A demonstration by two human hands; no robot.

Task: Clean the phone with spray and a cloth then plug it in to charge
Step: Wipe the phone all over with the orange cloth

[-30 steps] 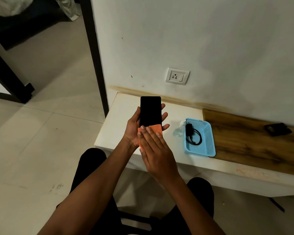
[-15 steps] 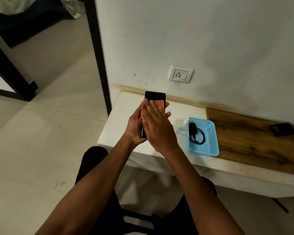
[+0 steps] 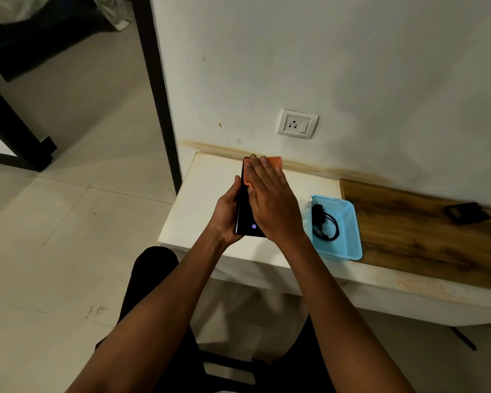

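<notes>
1. Phone [image 3: 245, 219]: flat black slab with a glossy glass face, held above the near-left part of the surface [image 3: 210, 182]. Its long axis runs away from the person toward the wall [image 3: 352, 66], the top end farthest away. A small lit fingerprint icon shows on the screen near the bottom end.
2. Cloth [image 3: 274, 163]: orange, soft, matte; it lies flat on the upper half of the screen, one corner projecting past the fingertips at the phone's far end.
3. Left hand [image 3: 226, 214]: cradles the phone from below and the left side, thumb curled along the left edge, fingers wrapped under the body.
4. Right hand [image 3: 270, 199]: fingers straight and together, palm down, pressing the cloth against the screen. It grips nothing.
5. Basket [image 3: 352, 236]: light-blue perforated plastic, rectangular, resting on the surface just right of the hands.
6. Charger [image 3: 323, 222]: black adapter with a coiled black cable, lying inside the basket.
7. Spray bottle [image 3: 306, 207]: only a pale, translucent part shows against the basket's left wall; shape cannot be told.
8. Wall socket [image 3: 297, 123]: white rectangular plate, mounted on the wall above the surface.
9. Surface: white and smooth on the left; a wood-grain panel [image 3: 423, 231] covers the right part, carrying a small dark flat object [image 3: 466, 212].
</notes>
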